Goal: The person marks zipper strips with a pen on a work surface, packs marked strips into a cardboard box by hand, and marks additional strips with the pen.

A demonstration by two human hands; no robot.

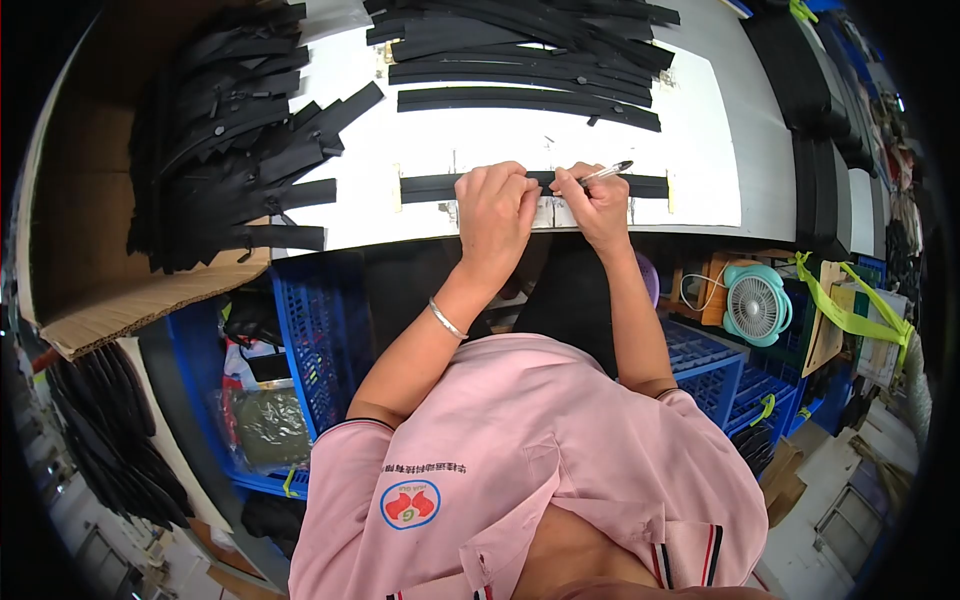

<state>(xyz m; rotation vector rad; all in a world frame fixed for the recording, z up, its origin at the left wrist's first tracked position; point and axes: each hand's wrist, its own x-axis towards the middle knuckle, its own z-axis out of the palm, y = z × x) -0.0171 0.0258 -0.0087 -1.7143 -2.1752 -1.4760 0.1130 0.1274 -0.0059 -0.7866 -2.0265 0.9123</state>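
The black strip lies on the bench directly under both hands, its long axis running from 9 to 3 o'clock. The left hand, fingers bunched, sits just to 9 o'clock of its middle; whether it pinches the strip, I cannot tell. The right hand, just to 3 o'clock, grips a pen slanting towards 2 o'clock. Neither hand is clearly nearer.
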